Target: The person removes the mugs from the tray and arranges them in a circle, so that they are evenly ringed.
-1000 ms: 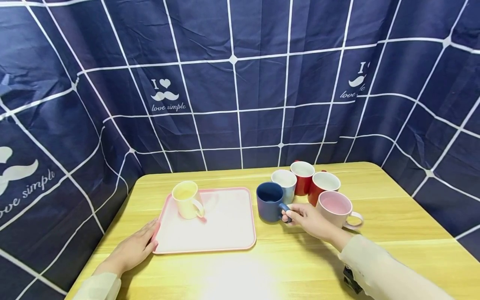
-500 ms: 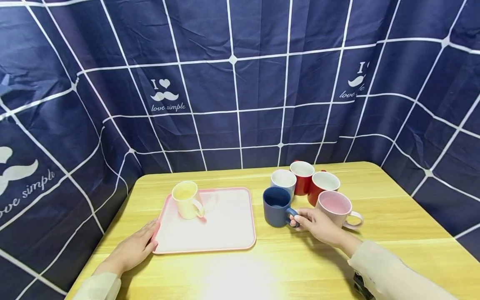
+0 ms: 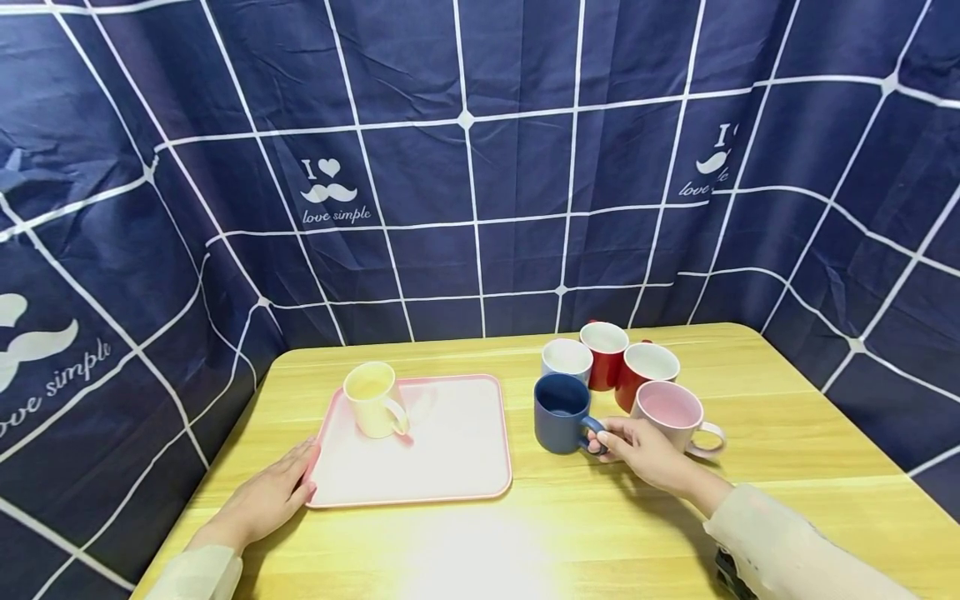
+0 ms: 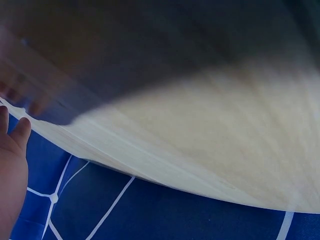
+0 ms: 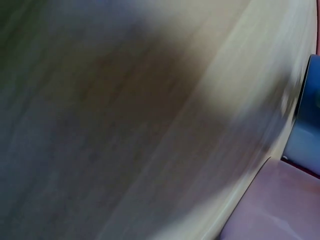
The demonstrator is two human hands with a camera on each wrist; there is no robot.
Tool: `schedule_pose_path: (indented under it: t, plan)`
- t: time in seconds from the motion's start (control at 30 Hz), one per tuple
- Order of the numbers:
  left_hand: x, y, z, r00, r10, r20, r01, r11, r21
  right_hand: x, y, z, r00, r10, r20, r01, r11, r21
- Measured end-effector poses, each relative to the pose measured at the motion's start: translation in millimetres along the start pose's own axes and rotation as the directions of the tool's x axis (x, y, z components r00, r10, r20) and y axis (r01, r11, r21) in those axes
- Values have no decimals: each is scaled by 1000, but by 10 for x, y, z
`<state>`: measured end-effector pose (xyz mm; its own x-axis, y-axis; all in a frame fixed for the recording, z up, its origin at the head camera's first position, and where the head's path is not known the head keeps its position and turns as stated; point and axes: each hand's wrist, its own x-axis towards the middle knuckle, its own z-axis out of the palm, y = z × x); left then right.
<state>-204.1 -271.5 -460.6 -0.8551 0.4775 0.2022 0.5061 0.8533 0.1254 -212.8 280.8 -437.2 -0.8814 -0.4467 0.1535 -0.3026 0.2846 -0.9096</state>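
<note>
In the head view my right hand (image 3: 648, 454) pinches the handle of a dark blue mug (image 3: 561, 421), which stands upright on the table just in front of a light blue mug (image 3: 567, 358). A pink mug (image 3: 678, 421) sits close behind that hand, its handle facing right. My left hand (image 3: 262, 504) rests with extended fingers against the left edge of a pink tray (image 3: 450, 450). On the tray's left part stands a pale yellow mug (image 3: 371, 408). In the left wrist view, part of the left hand (image 4: 12, 170) shows at the left edge.
Two red mugs with white insides, one farther back (image 3: 606, 367) and one nearer (image 3: 633, 387), stand behind the pink mug. A wooden table (image 3: 420, 550) carries everything. Dark blue curtain (image 3: 517, 167) with white grid lines encloses its back and sides.
The right hand has shifted the dark blue mug rightward and slightly toward me, up to the front of the light blue mug. The left hand, tray and yellow mug stay put.
</note>
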Motion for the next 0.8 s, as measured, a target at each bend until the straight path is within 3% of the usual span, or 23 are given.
schedule_pose_path:
  t: [0.37, 0.8]
  plan:
    - [0, -8, 18, 1000, -5, 4, 5, 1000, -1, -22, 14, 10, 999, 15, -47, -19, 998, -65]
    - [-3, -12, 23, 1000, 1, 0, -1, 1000, 6, -53, 17, 43, 990, -30, -137, 15, 994, -106]
